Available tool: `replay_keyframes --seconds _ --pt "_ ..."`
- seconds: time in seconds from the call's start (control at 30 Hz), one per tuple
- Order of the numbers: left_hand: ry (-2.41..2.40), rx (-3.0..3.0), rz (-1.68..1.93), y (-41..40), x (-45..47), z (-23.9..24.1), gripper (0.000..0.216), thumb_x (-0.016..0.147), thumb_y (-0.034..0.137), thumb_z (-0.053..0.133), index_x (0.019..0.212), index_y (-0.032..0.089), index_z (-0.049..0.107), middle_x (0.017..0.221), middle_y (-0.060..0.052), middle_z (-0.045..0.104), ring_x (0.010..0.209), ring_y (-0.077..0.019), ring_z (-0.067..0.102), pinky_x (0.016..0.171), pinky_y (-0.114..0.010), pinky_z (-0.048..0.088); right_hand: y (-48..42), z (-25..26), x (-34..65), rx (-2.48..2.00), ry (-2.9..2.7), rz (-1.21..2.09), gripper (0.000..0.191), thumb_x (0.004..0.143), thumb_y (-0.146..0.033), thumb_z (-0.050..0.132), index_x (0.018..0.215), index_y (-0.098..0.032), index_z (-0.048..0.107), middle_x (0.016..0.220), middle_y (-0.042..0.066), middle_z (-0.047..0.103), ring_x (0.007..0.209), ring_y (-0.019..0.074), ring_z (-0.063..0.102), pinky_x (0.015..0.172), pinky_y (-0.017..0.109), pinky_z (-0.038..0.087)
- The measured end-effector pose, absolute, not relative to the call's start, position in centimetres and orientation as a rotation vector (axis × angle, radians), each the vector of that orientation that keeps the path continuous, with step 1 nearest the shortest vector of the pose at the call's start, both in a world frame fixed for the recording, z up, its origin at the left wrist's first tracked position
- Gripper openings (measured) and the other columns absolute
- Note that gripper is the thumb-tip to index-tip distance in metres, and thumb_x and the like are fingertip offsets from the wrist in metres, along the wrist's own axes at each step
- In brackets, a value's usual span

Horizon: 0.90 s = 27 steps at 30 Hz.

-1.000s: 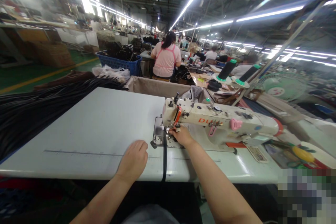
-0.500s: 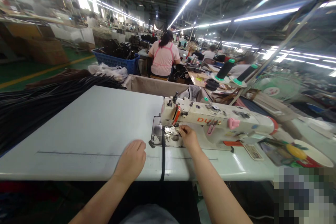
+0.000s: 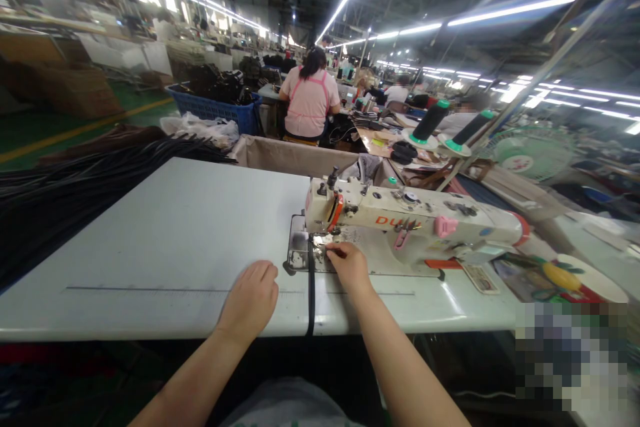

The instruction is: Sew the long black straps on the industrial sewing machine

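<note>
A white sewing machine (image 3: 415, 220) with an orange-ended arm stands on the pale table (image 3: 190, 227). Across the metal plate and down over the table's front edge runs a narrow black strip (image 3: 311, 300), its far end under the machine head. My right hand (image 3: 350, 265) is closed in a pinch over the plate, just right of the strip and close to the presser foot; what sits between the fingertips is too small to make out. To the left of the strip, my left hand (image 3: 253, 290) rests on the table with fingers curled together, apart from the strip, nothing visible in it.
A heap of long black strips (image 3: 75, 193) lies along the table's left side. Behind the table are a fabric-lined bin (image 3: 290, 159) and a blue basket (image 3: 215, 107). A person in pink (image 3: 310, 103) sits beyond. Black thread cones (image 3: 430, 123) and a fan (image 3: 525, 153) stand right.
My right hand has moved a little left, its fingertips now nearer to the strip and presser foot. My left hand stays in place. The whole view has shifted slightly.
</note>
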<state>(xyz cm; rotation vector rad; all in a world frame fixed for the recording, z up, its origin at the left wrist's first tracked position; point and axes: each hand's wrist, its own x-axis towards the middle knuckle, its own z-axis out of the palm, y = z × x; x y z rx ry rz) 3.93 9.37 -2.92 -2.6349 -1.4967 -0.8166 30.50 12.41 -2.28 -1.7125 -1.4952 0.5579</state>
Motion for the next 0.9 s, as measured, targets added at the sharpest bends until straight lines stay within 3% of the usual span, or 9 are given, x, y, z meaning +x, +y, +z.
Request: replay_keyframes --seconds 0.1,0.4,0.6,0.73,0.9 --pt "-1.51 -2.63 -0.797 9.3 4.0 -2.8 0.02 0.089 0.004 0.05 0.092 0.02 0.06 0.099 -0.009 0.065 0.097 -0.028 0.062 0.088 -0.044 0.053 12.5 -1.7 29.1 -1.756 -1.569 0.451 0.008 0.098 -0.023 0.07 0.098 -0.018 0.076 0.103 0.005 0.077 0.1 0.0219 0.071 0.097 0.041 0.056" --pt "-1.51 -2.652 -0.788 9.4 3.9 -3.1 0.02 0.089 0.003 0.049 0.091 0.02 0.059 0.099 -0.009 0.065 0.096 -0.0274 0.061 0.089 -0.044 0.052 11.9 -0.4 26.7 -1.794 -1.867 0.286 0.029 0.094 -0.006 0.057 0.103 -0.018 0.082 0.107 0.015 0.078 0.107 0.0293 0.067 0.104 0.04 0.049" --pt "-1.506 -2.662 -0.791 9.4 3.9 -2.9 0.02 0.089 0.003 0.049 0.092 0.02 0.059 0.097 -0.009 0.064 0.095 -0.0275 0.061 0.089 -0.044 0.052 10.3 0.3 27.4 -1.707 -2.012 0.336 0.03 0.091 -0.005 0.061 0.105 -0.02 0.083 0.106 0.013 0.078 0.106 0.0294 0.065 0.104 0.04 0.049" --pt "-1.501 -2.655 -0.797 9.3 3.9 -2.8 0.02 0.09 0.003 0.049 0.092 0.02 0.059 0.098 -0.009 0.064 0.095 -0.0276 0.061 0.088 -0.044 0.052 9.8 0.3 28.5 -1.665 -1.982 0.434 0.026 0.09 -0.006 0.064 0.094 -0.023 0.083 0.096 0.009 0.078 0.099 0.0262 0.067 0.096 0.035 0.052" --pt "-1.503 -2.652 -0.824 9.3 3.9 -3.0 0.021 0.088 0.002 0.051 0.092 0.021 0.059 0.098 -0.009 0.065 0.095 -0.0276 0.062 0.088 -0.043 0.053 9.8 -0.4 29.9 -1.645 -1.695 0.546 0.022 0.088 -0.01 0.063 0.086 -0.024 0.081 0.095 0.008 0.076 0.098 0.0254 0.067 0.098 0.038 0.051"
